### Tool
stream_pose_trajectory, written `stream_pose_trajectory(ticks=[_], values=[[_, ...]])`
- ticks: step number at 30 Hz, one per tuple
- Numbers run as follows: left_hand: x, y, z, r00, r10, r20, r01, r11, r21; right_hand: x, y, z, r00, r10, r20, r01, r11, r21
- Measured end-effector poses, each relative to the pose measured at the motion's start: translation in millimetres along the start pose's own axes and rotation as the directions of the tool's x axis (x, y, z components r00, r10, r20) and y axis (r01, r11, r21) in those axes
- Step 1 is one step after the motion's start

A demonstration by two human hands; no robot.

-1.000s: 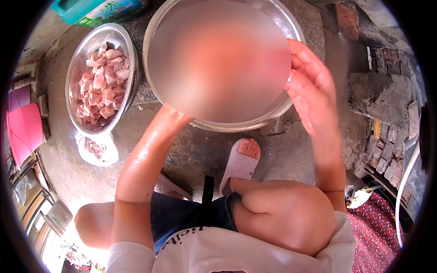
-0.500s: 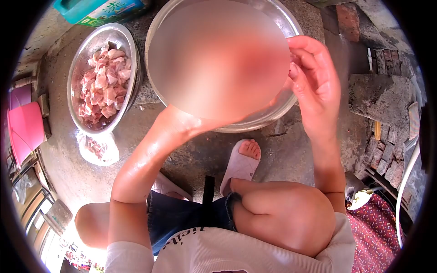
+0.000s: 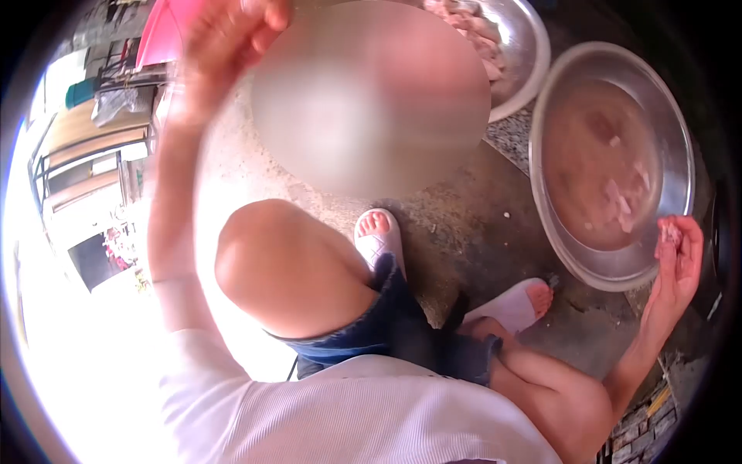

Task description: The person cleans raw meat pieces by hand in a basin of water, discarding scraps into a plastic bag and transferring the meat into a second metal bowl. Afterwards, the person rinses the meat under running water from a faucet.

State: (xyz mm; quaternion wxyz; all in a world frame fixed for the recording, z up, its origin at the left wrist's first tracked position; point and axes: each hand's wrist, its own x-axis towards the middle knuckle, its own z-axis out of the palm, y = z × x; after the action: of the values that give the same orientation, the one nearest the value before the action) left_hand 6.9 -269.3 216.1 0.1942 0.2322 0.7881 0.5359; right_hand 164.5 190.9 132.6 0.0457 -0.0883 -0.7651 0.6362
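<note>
My right hand [image 3: 682, 259] is at the near right rim of a large metal basin [image 3: 545, 201], its fingers closed on a small pale-pink piece of raw meat [image 3: 670, 233]. Cloudy brownish-pink water [image 3: 576, 182] fills the basin's bottom, and several meat pieces [image 3: 620, 203] lie in it. Raised at the top left, my left hand [image 3: 236, 35] is smeared by motion. Its fingers look bent, but whether they hold anything is unclear. Cut raw meat [image 3: 483, 39] lies in a metal colander [image 3: 533, 69] beside the basin, partly hidden by a blurred oval.
A pink tub [image 3: 160, 35] stands at the top left near a rack [image 3: 73, 158] with a clear plastic bag [image 3: 116, 107]. My slippered feet [image 3: 379, 232] rest on the concrete floor [image 3: 456, 232]. Bricks [image 3: 641, 433] lie at the lower right.
The view has swung left, so the basin and colander appear farther right. My left hand has gone from over the basin to the upper left. Meat now shows in my right hand.
</note>
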Motion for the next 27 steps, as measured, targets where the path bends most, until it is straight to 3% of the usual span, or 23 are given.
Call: stream_pose_trajectory(ticks=[1,2,3,4,5,6,8,10,12,13,14,17,18,19,20,21,22,24,25,26,27], values=[[-27.8,-58.1,-1.9,0.986,-0.003,-0.169,-0.013,0.996,-0.091,3.6,2.0,5.3,0.999,0.031,0.044,-0.03,0.999,-0.039],[-56.3,-130.1,-0.9,0.973,-0.163,-0.164,0.212,0.911,0.353,4.2,3.4,13.6,0.999,0.031,0.034,-0.03,0.999,-0.037],[-83.8,-200.0,0.3,0.935,-0.319,-0.155,0.326,0.597,0.733,10.2,11.5,-5.4,0.998,0.053,0.03,-0.053,0.998,-0.019],[-129.7,-256.5,-7.6,0.868,-0.496,-0.022,0.05,0.042,0.998,11.3,10.9,-3.9,0.998,0.059,0.037,-0.058,0.998,-0.027],[-149.4,-279.1,-10.7,0.837,-0.458,-0.3,0.398,0.132,0.908,9.6,9.1,-0.9,1.0,0.015,0.02,-0.014,0.996,-0.088],[-138.2,-283.8,-18.2,0.732,-0.432,-0.526,0.655,0.235,0.718,6.3,14.1,-0.1,0.999,0.039,0.0,-0.038,0.995,-0.089],[-134.1,-272.5,-18.4,0.712,-0.521,-0.47,0.625,0.166,0.763,6.4,19.9,-9.2,0.995,0.095,0.027,-0.092,0.989,-0.114],[-129.1,-260.4,-12.3,0.76,-0.431,-0.486,0.585,0.128,0.801,7.1,19.5,-0.3,0.993,0.115,0.022,-0.112,0.989,-0.094],[-125.6,-237.2,3.9,0.908,-0.236,-0.347,0.349,-0.036,0.937,12.4,23.5,-0.5,0.991,0.13,0.023,-0.127,0.987,-0.098],[-137.2,-247.5,-9.6,0.929,-0.245,-0.278,0.266,-0.083,0.96,13.4,20.3,3.0,0.987,0.124,0.098,-0.122,0.992,-0.024],[-125.8,-238.7,-19.9,0.957,-0.231,-0.176,0.176,-0.024,0.984,14.6,20.6,1.9,0.973,0.201,0.114,-0.209,0.976,0.066],[-25.5,-106.9,-21.6,0.996,-0.008,0.09,-0.078,0.434,0.897,2.3,44.5,-16.4,0.968,0.23,0.103,-0.25,0.926,0.283],[9.2,-60.5,-1.0,0.997,0.025,0.077,-0.079,0.481,0.873,10.8,34.8,-14.2,0.949,0.269,0.164,-0.298,0.935,0.193],[38.9,-13.1,31.6,0.997,0.05,0.054,-0.072,0.518,0.852,12.8,10.4,-1.1,0.945,0.207,0.253,-0.292,0.883,0.367],[66.0,29.3,76.4,0.979,0.141,0.145,-0.196,0.495,0.846,10.3,10.7,-1.9,0.958,0.188,0.218,-0.272,0.842,0.466],[85.3,52.0,107.3,0.95,0.108,0.292,-0.304,0.53,0.792,9.8,9.4,-1.2,0.959,0.165,0.231,-0.262,0.828,0.497],[101.4,55.7,139.9,0.897,0.154,0.413,-0.398,0.687,0.608,9.5,10.0,-2.5,0.964,0.111,0.243,-0.229,0.812,0.537],[115.8,61.5,215.1,0.897,0.163,0.412,-0.279,0.929,0.241,3.2,-1.4,-7.2,0.973,0.125,0.194,-0.218,0.77,0.6],[124.9,62.3,244.5,0.899,0.147,0.413,-0.278,0.92,0.277,1.6,-3.3,-14.9,0.981,0.104,0.163,-0.183,0.771,0.611],[129.8,60.3,265.3,0.904,0.246,0.349,-0.314,0.937,0.152,-0.4,-6.3,-19.3,0.987,0.089,0.136,-0.154,0.773,0.616],[132.6,63.8,281.1,0.915,0.244,0.32,-0.277,0.959,0.062,-4.2,-6.6,-23.7,0.991,0.073,0.109,-0.125,0.773,0.622]])
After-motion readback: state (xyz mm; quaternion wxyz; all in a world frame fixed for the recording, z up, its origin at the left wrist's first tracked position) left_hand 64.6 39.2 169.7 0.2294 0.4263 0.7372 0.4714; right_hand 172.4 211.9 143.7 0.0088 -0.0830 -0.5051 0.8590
